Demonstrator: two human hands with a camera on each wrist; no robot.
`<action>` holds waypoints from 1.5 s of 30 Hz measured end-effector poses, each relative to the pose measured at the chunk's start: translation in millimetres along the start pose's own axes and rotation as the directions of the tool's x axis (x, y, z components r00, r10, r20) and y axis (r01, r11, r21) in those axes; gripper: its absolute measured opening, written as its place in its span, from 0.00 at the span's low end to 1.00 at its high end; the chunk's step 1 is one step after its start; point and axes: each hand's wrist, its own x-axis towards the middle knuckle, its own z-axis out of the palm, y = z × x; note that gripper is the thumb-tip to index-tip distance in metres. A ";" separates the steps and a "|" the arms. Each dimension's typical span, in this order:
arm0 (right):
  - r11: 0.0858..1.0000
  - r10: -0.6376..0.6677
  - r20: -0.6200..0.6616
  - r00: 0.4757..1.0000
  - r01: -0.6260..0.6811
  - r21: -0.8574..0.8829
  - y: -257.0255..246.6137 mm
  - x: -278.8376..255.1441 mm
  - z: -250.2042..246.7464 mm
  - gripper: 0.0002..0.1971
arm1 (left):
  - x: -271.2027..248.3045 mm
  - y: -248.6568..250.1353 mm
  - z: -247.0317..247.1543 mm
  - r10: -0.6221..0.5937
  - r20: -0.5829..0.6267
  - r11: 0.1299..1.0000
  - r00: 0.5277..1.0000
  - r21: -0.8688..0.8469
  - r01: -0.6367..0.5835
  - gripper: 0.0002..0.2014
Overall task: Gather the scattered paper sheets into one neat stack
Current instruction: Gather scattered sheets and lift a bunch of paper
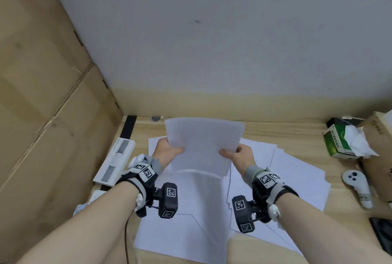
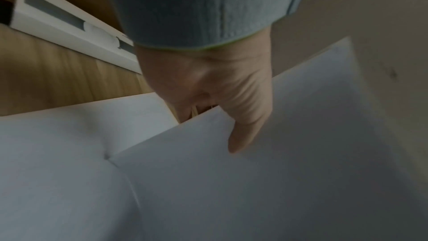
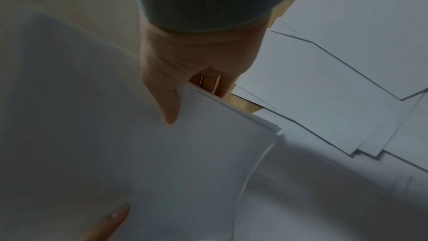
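I hold a small bundle of white paper sheets [image 1: 203, 142] upright above the desk, tilted away from me. My left hand [image 1: 169, 149] pinches its left edge, thumb on the near face [image 2: 241, 135]. My right hand [image 1: 237, 153] pinches the right edge, where several sheet edges [image 3: 234, 109] show beside the thumb. One sheet [image 1: 201, 191] sags down from the bundle in a blurred curve. More loose sheets [image 1: 297, 179] lie fanned on the wooden desk [image 1: 297, 136] to the right, and others [image 1: 174, 236] lie flat near me.
A white power strip [image 1: 115, 162] lies along the left edge by the cardboard wall [image 1: 42, 94]. A green tissue box [image 1: 341, 142], a white controller [image 1: 358, 187] and a dark phone [image 1: 381, 234] sit at the right. The wall [image 1: 212, 30] rises behind the desk.
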 end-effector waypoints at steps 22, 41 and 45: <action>0.985 0.164 -0.185 0.969 -0.172 -0.024 61.7 -0.8 -87.7 0.09 | 16.8 -35.7 101.6 -0.082 0.228 0.996 0.970 0.042 0.075 0.12; 0.858 0.284 -0.178 0.942 -0.333 -0.390 146.1 23.3 -236.2 0.38 | 38.2 -85.9 266.9 -0.194 0.423 0.736 0.885 0.659 -0.153 0.09; 0.847 0.272 -0.135 0.953 -0.304 -0.436 145.7 10.1 -205.1 0.37 | 29.4 -89.4 246.8 -0.216 0.338 0.690 0.916 0.717 -0.101 0.05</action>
